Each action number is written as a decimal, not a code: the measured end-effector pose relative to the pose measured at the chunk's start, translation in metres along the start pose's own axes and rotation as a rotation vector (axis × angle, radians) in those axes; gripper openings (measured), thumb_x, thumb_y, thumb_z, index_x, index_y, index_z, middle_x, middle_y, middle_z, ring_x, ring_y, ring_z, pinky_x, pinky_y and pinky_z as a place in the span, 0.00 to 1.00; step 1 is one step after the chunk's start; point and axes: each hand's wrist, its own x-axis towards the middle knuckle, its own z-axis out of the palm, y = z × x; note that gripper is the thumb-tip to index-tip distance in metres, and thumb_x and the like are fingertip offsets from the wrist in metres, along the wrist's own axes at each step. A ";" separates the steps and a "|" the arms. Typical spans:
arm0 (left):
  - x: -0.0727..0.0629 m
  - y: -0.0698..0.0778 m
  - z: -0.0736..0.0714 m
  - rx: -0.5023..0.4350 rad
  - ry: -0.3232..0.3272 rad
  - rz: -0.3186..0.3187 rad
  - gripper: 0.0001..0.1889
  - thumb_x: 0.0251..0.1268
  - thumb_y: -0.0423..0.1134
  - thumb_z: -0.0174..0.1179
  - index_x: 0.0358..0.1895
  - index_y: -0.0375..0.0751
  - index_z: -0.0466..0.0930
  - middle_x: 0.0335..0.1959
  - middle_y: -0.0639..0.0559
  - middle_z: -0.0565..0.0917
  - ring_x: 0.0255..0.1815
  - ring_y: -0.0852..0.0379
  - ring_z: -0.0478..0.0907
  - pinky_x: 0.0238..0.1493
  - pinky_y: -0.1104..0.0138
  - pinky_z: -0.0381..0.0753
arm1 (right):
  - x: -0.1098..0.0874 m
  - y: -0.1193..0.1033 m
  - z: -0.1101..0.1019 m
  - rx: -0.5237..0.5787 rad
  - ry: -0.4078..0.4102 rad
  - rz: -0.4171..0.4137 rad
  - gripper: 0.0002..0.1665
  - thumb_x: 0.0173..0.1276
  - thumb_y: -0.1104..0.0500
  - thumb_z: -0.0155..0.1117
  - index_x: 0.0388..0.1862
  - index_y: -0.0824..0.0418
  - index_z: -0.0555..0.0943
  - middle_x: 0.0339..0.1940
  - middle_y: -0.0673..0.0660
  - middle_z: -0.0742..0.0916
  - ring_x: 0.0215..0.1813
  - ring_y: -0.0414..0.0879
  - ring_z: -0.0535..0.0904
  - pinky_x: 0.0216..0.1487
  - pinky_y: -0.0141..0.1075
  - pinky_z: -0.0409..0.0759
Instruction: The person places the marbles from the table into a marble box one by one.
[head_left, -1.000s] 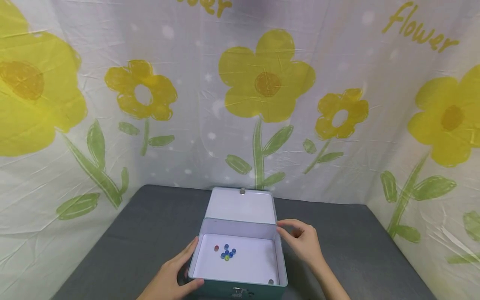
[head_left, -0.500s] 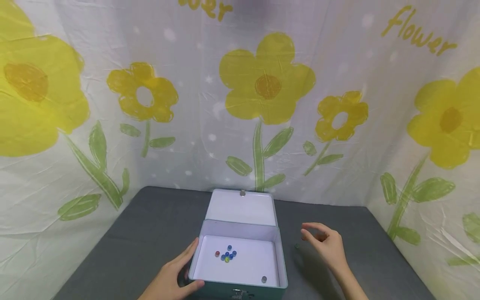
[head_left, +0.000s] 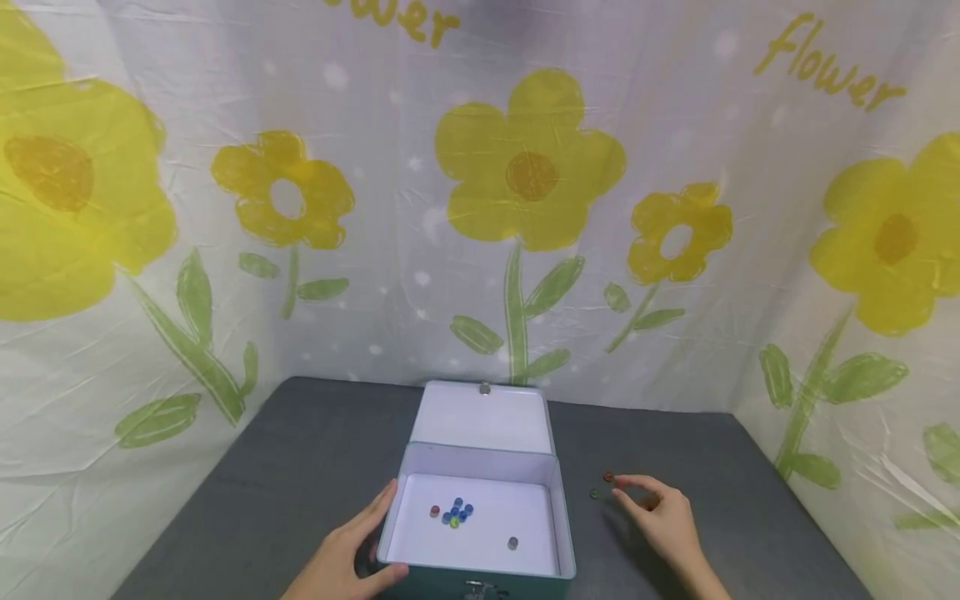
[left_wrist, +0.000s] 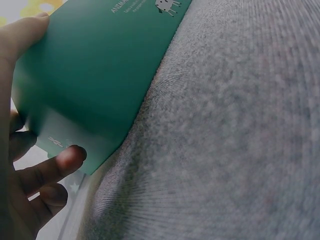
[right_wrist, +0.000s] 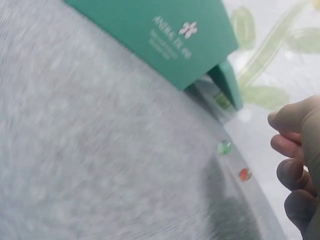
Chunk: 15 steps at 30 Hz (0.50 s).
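Observation:
A green tin box (head_left: 525, 579) with a white inside stands with its lid (head_left: 480, 417) laid back. Inside, several blue marbles (head_left: 462, 517) cluster with a yellow-green marble (head_left: 454, 522); a red marble (head_left: 435, 511) is left of them and a clear marble (head_left: 513, 543) to their right. My left hand (head_left: 348, 546) holds the box's front left corner, thumb at the front rim, fingers along the side. My right hand (head_left: 663, 512) is close over the table, thumb and index finger apart with nothing between them. Just beyond its fingertips lie a red-orange marble (right_wrist: 245, 174) and a green marble (right_wrist: 224, 147).
The box rests on a dark grey cloth-covered table (head_left: 300, 450). A white curtain (head_left: 390, 292) printed with yellow flowers hangs behind the table and along both sides.
My right hand has moved from the box's right rim out to the right, beside the two marbles on the table. The clear marble has rolled left and back inside the box. My left hand stays put.

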 end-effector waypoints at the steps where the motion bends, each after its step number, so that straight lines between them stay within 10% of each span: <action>1: 0.000 0.000 0.000 0.000 0.000 0.002 0.52 0.62 0.59 0.76 0.85 0.49 0.59 0.83 0.49 0.64 0.78 0.37 0.67 0.68 0.49 0.80 | 0.000 0.002 0.001 -0.004 0.000 0.009 0.12 0.67 0.60 0.79 0.48 0.60 0.92 0.06 0.42 0.71 0.09 0.28 0.53 0.12 0.23 0.54; 9: 0.000 0.000 0.002 0.025 0.027 0.031 0.52 0.60 0.59 0.77 0.85 0.51 0.60 0.82 0.49 0.66 0.77 0.38 0.70 0.67 0.52 0.82 | -0.001 0.015 0.011 -0.059 -0.017 0.054 0.12 0.63 0.62 0.81 0.46 0.57 0.92 0.11 0.44 0.77 0.09 0.29 0.54 0.13 0.24 0.56; 15: -0.001 0.000 0.001 0.021 0.019 0.017 0.53 0.60 0.60 0.77 0.86 0.55 0.59 0.82 0.49 0.66 0.77 0.38 0.69 0.67 0.52 0.81 | -0.002 0.020 0.015 -0.074 -0.026 0.082 0.14 0.61 0.64 0.82 0.45 0.56 0.93 0.36 0.53 0.92 0.10 0.31 0.57 0.13 0.25 0.59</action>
